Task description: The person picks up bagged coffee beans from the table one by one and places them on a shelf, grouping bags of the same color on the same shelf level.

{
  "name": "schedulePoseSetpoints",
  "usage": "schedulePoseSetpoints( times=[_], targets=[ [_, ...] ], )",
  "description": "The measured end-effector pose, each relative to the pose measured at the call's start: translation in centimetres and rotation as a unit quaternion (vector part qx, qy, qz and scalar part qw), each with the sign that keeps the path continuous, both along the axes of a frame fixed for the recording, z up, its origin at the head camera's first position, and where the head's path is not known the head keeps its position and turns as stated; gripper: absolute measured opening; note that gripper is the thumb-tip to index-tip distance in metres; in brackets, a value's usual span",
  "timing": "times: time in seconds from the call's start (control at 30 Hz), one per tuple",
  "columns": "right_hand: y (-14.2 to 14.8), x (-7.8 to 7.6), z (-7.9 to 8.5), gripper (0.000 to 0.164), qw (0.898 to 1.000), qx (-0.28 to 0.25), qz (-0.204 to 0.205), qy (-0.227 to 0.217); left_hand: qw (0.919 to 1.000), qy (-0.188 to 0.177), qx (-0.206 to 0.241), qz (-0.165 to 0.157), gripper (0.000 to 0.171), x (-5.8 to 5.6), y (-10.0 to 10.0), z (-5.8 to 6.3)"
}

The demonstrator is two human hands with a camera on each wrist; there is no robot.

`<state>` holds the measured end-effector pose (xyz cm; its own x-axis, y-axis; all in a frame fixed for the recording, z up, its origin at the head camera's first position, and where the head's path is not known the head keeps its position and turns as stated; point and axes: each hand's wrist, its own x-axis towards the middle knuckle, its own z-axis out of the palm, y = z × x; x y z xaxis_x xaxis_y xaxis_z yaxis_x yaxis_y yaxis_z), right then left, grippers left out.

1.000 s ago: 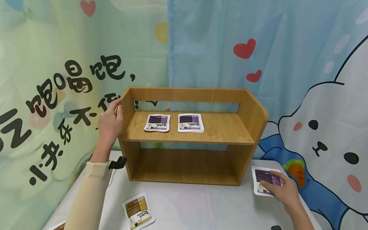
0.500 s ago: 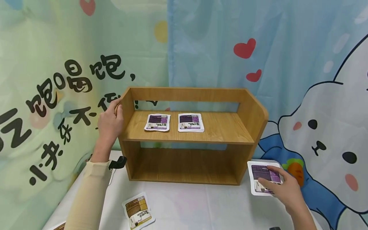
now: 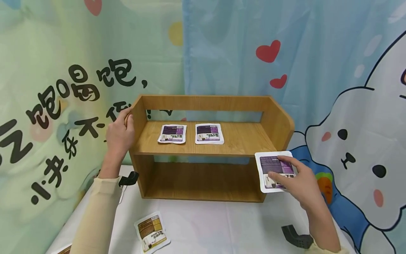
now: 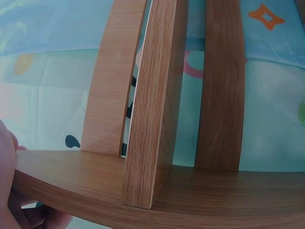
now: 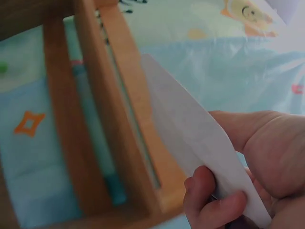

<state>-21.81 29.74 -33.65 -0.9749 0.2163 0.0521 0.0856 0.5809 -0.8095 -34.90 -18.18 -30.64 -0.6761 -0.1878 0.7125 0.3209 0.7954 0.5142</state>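
Note:
My left hand point(image 3: 120, 135) grips the upper edge of the left side panel of a two-tier wooden shelf point(image 3: 203, 150); the left wrist view shows fingers curled under that panel point(image 4: 71, 179). In my right hand point(image 3: 301, 185) a flat white-edged pouch point(image 3: 269, 163) with a purple label is pinched between thumb and fingers. It is raised in front of the shelf's right side panel, level with the upper board's front edge. Its plain white back point(image 5: 183, 126) faces the right wrist camera. Two similar purple pouches, one on the left point(image 3: 172, 134) and one near the middle point(image 3: 209, 134), lie side by side on the upper board.
A brown-and-yellow pouch point(image 3: 153, 233) lies on the white tablecloth point(image 3: 203, 225) in front of the shelf. At the bottom left, part of another brown item point(image 3: 65, 250) shows beside the sleeve. A printed curtain point(image 3: 222, 53) hangs close behind the shelf.
My right hand has lifted the purple pouch from low at the table's right side, up and leftward to the shelf's right panel. The left hand keeps its grip on the shelf.

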Motion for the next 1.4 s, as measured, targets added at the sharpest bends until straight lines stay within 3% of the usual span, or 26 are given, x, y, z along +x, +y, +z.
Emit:
schedulePoseSetpoints(
  times=[0.3,0.57,1.0,1.17,1.4],
  targets=[
    [-2.7,-3.2,4.5,0.079,0.998,0.019,0.027,0.048,1.0000,0.002,0.001,0.004,0.038,-0.3,0.2,0.1],
    [-3.8,-6.8,6.1,0.078,0.998,0.011,0.032,0.045,0.9995,-0.032,0.006,-0.003,0.040,-0.2,0.7,-0.4],
    [-4.4,-12.6,6.6,0.077,0.998,-0.032,0.053,0.020,0.9999,-0.010,0.005,0.001,0.039,-0.1,0.6,-0.8],
    [-4.5,-13.9,5.9,0.075,0.998,-0.027,0.049,0.001,0.9999,-0.014,0.004,0.006,0.038,0.0,0.5,-1.0],
    [-4.5,-16.0,4.7,0.076,0.998,-0.024,0.052,-0.025,0.9999,0.012,0.005,0.003,0.037,-0.1,0.2,-0.4]
  ],
)
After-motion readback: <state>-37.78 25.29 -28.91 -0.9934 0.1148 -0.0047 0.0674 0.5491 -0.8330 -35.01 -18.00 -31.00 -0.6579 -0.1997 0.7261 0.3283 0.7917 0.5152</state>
